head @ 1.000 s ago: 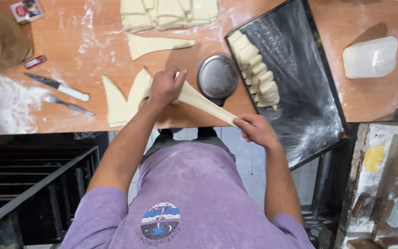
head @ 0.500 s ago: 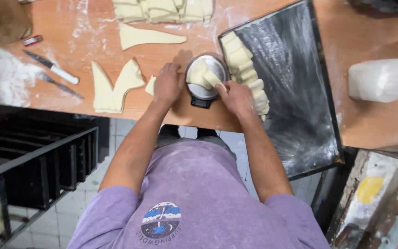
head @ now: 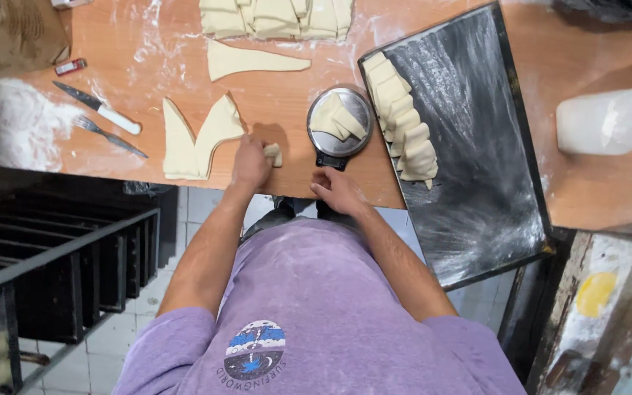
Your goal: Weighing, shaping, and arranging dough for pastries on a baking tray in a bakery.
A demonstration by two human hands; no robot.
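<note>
Pale dough scrap [head: 273, 153] in left hand [head: 250, 162], beside round scale [head: 339, 124].

A brown paper bag [head: 9, 36] lies crumpled at the far left corner of the surface [head: 287, 102]. A whitish plastic bag [head: 603, 121] sits at the right, beyond the dark tray [head: 477, 146]. No labels, signs or screens are clearly visible.

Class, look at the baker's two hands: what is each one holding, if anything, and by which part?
Left hand pinches a small pale dough scrap by its near end; right hand holds nothing.
</note>
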